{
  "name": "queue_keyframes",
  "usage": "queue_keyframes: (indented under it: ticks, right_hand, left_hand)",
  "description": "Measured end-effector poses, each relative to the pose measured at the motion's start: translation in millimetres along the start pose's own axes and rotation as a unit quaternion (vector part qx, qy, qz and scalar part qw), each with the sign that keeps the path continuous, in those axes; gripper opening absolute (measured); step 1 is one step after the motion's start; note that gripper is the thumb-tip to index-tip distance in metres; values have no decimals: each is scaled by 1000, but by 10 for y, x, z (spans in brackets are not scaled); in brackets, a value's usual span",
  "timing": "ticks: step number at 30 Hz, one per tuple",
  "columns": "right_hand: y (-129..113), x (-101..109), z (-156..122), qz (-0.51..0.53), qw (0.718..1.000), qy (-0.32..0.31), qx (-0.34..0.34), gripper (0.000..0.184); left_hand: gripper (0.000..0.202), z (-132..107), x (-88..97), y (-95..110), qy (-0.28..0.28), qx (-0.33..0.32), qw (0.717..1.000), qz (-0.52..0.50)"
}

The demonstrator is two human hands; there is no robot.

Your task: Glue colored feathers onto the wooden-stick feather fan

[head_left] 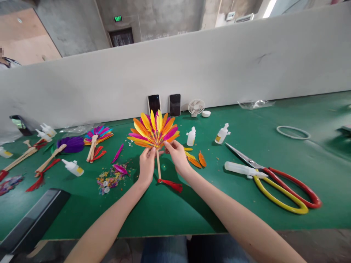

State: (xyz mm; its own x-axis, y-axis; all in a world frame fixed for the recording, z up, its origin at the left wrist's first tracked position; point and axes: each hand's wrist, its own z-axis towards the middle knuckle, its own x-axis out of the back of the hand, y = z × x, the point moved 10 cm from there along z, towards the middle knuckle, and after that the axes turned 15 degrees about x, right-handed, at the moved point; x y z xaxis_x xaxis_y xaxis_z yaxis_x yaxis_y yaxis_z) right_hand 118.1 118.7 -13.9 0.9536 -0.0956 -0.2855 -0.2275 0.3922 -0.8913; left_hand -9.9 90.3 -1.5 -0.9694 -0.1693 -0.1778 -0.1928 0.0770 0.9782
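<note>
Near the centre of the frame, the left hand [146,165] and the right hand [177,155] pinch the base of a feather fan [153,132] with closed fingers, above the green table [170,212]. Scissors [276,182] lie at the right.

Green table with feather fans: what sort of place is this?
Likely a craft workshop bench: the left hand and right hand hold a feather fan, more fans lie to the left, and glue bottles and scissors sit on the green table.
</note>
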Motion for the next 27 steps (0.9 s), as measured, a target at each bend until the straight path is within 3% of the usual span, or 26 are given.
queue_keyframes:
  ticks: [18,27]
  right_hand:
    - [-11,-64,-47,-14,1000,-21,2,35]
    - [153,-408,-227,7,987,-148,-67,26]
  left_hand:
    - [18,28,41,10,12,1,999,-38]
    - [17,27,177,57,62,-7,998,-26]
